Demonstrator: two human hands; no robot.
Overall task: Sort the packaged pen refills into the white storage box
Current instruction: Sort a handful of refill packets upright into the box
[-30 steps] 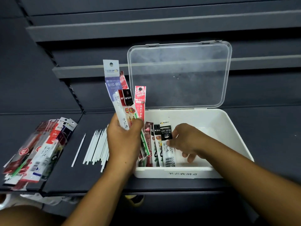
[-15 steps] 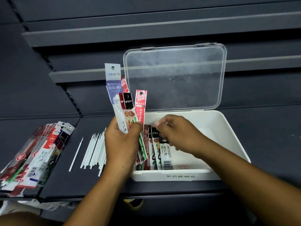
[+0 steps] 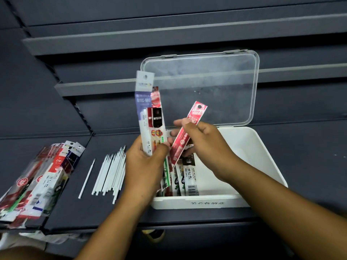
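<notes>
My left hand (image 3: 145, 166) grips a fanned bundle of packaged refills (image 3: 148, 117), held upright just left of the white storage box (image 3: 262, 152). My right hand (image 3: 204, 145) pinches one red refill pack (image 3: 185, 136), tilted, above the box's left side. Several refill packs (image 3: 185, 177) lie flat in the left part of the box, side by side. The box's clear lid (image 3: 216, 85) stands open behind it. The right part of the box floor shows bare white.
A heap of more packaged refills (image 3: 37, 181) lies at the left on the dark shelf. Loose white refill tubes (image 3: 110, 173) lie in a row between that heap and the box, one tube (image 3: 86, 178) apart. Dark shelf rails run behind.
My right hand rose from the packs in the box to the bundle and now holds the red pack, drawn out and tilted right. The left hand stayed in place.
</notes>
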